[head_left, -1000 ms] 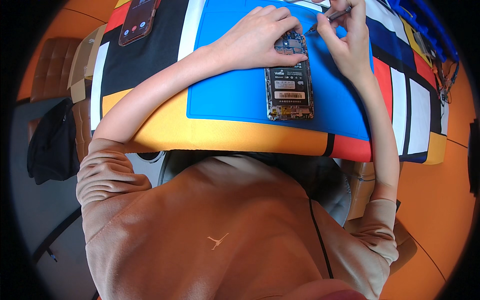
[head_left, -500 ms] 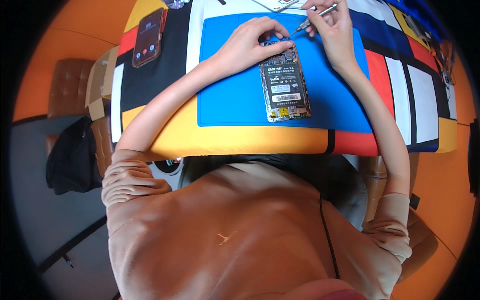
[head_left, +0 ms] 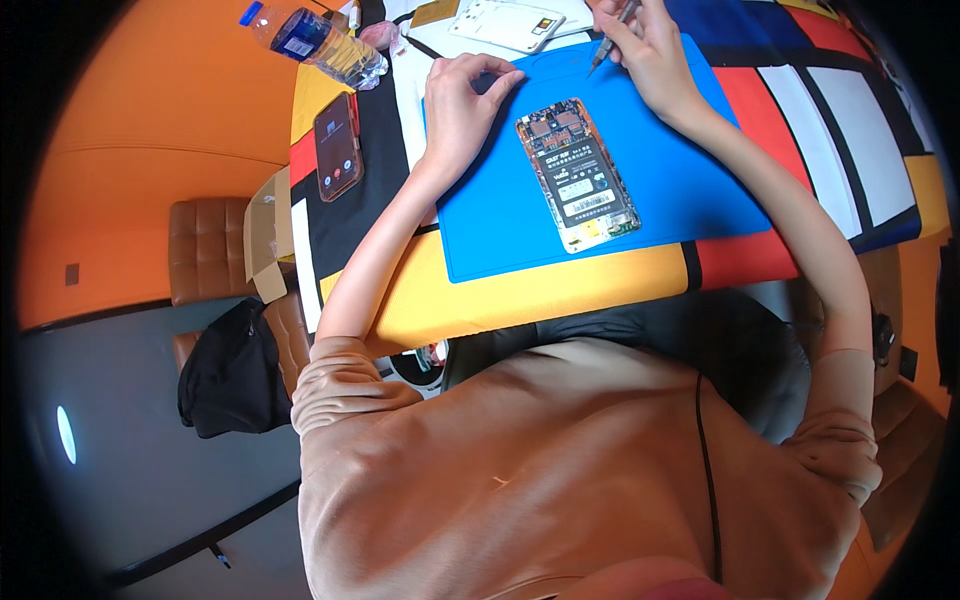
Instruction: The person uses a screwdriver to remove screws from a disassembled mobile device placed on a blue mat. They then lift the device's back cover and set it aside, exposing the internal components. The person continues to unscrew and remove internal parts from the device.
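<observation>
An opened smartphone lies face down on a blue mat, its circuit board and black battery exposed. My right hand holds a slim screwdriver, whose tip points down above the mat, beyond the phone's top end and apart from it. Over the mat's far left part is my left hand, its thumb and forefinger brought together. Whatever may be between those fingertips is too small to make out. No finger touches the opened phone.
A white phone back cover lies past the mat's far edge. To the left are another smartphone with a lit screen and a water bottle lying tilted. A cardboard box and black cloth sit on chairs beside the table.
My left hand has left the phone's top end and moved left. The screwdriver tip has lifted away from the phone. The view has shifted, bringing the bottle and white cover further in.
</observation>
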Demonstrator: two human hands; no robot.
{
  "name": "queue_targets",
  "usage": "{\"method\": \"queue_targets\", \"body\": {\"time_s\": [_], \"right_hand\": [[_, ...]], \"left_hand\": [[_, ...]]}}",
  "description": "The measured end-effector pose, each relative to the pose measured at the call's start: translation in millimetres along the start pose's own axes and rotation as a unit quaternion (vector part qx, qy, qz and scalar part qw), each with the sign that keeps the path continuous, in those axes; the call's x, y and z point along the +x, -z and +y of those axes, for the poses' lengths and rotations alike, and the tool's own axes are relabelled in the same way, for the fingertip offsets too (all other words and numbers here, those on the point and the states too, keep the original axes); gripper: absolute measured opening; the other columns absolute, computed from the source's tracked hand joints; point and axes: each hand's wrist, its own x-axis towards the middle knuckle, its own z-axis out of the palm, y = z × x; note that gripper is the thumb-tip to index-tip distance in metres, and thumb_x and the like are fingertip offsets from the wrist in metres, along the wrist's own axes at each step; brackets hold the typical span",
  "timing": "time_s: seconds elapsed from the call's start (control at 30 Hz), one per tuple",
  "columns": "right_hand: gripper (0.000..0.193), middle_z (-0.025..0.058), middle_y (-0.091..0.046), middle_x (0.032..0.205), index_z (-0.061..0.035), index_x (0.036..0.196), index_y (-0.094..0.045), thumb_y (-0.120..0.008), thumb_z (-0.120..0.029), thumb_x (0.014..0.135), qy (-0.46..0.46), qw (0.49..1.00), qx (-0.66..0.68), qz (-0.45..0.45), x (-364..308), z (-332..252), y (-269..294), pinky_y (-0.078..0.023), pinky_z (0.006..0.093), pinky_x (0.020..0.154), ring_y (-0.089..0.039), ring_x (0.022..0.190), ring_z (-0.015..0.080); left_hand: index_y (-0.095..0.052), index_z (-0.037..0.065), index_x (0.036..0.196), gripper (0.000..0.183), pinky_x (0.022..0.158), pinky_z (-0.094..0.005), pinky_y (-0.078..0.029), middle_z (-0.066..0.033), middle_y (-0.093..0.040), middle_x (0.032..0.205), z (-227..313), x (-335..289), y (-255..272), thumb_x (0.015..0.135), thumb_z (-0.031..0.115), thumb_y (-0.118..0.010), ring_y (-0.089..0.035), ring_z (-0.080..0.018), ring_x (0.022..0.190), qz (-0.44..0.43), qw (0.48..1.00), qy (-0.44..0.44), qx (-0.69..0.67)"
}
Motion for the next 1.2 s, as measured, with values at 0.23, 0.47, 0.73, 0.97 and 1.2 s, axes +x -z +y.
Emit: {"method": "queue_targets", "body": {"time_s": [0.23, 0.47, 0.73, 0.97, 1.2], "right_hand": [[0.014, 0.0042, -0.053, 0.085, -0.0049, 0.114, -0.047, -0.054, -0.008, 0.102, 0.055, 0.992, -0.024, -0.115, -18, -15, -4, -0.047, 0.0275, 0.063, -0.056, 0.07, 0.0108], [0.021, 0.0055, -0.055, 0.087, -0.0023, 0.12, -0.049, -0.054, -0.007, 0.101, 0.141, 0.979, -0.053, -0.141, -20, -7, -9, -0.046, 0.0284, 0.065, -0.056, 0.07, 0.0121], [0.02, 0.0042, -0.055, 0.083, -0.0026, 0.119, -0.049, -0.055, -0.005, 0.1, 0.071, 0.984, -0.044, -0.158, -22, -21, -2, -0.045, 0.0283, 0.066, -0.056, 0.07, 0.0125], [0.021, 0.0102, -0.062, 0.093, -0.0038, 0.117, -0.052, -0.06, -0.01, 0.099, 0.143, 0.964, -0.112, -0.194, -18, -10, 2, -0.049, 0.0312, 0.07, -0.064, 0.081, 0.0196], [0.02, 0.0096, -0.062, 0.106, -0.0062, 0.116, -0.052, -0.061, -0.013, 0.1, 0.327, 0.888, -0.231, -0.225, -2, -22, 5, -0.049, 0.0342, 0.085, -0.062, 0.098, 0.0244]], "left_hand": [[-0.079, 0.007, 0.095, 0.016, 0.084, -0.0383, -0.047, -0.0079, -0.072, 0.09, -5, -5, -5, 0.09, 0.021, -0.076, -0.055, -0.0269, 0.089, 0.006, 1.0, -0.011, 0.014], [-0.077, 0.009, 0.102, 0.013, 0.085, -0.037, -0.048, -0.006, -0.073, 0.092, -4, -6, -3, 0.092, 0.016, -0.074, -0.059, -0.0251, 0.093, 0.011, 0.998, -0.041, 0.052], [-0.076, 0.01, 0.109, 0.019, 0.087, -0.0379, -0.051, -0.0064, -0.075, 0.096, -2, -7, -4, 0.09, 0.013, -0.074, -0.06, -0.0265, 0.095, 0.024, 0.999, -0.032, 0.031], [-0.076, 0.008, 0.108, 0.02, 0.083, -0.0385, -0.051, -0.0075, -0.075, 0.093, 4, -6, -4, 0.089, 0.015, -0.077, -0.062, -0.0272, 0.093, 0.028, 0.998, -0.031, 0.045], [-0.076, 0.008, 0.105, 0.017, 0.08, -0.038, -0.053, -0.0085, -0.074, 0.091, 4, -6, -5, 0.089, 0.014, -0.075, -0.063, -0.0264, 0.091, 0.042, 0.996, -0.059, 0.048]]}}
